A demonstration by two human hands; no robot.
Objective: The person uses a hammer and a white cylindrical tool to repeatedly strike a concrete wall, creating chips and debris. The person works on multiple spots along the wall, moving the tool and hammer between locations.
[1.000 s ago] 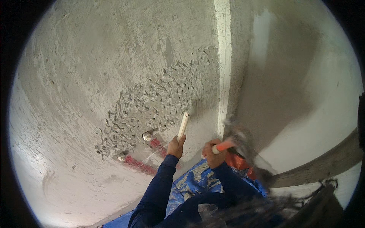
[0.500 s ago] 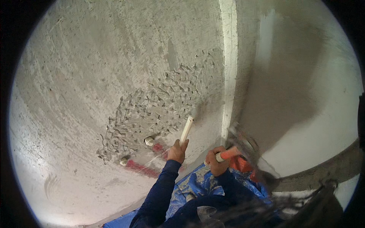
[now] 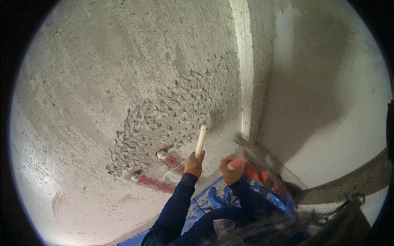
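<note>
My left hand (image 3: 193, 165) is closed around the lower end of a pale, straight-handled tool (image 3: 200, 141). Its upper end is close to the rough grey wall, and a grey blur past it hides what the tip is. To the right, my right hand (image 3: 231, 169) grips a hammer with an orange and white handle (image 3: 234, 165). The hammer's head (image 3: 262, 158) is smeared by motion. Many small chipped dents (image 3: 164, 117) cover the wall above and left of my left hand.
Two pale pipe fittings (image 3: 161, 154) sit in the wall, with red marks (image 3: 156, 183) beside them. A pale vertical strip (image 3: 245, 74) runs along the corner by the right wall (image 3: 328, 102). Below lies a debris-strewn blue sheet (image 3: 199, 207) with orange-red material (image 3: 259, 175) near it.
My right hand has turned, so the orange handle now points more toward the view. The hammer's head is blurred in both frames. My left hand stays in about the same place.
</note>
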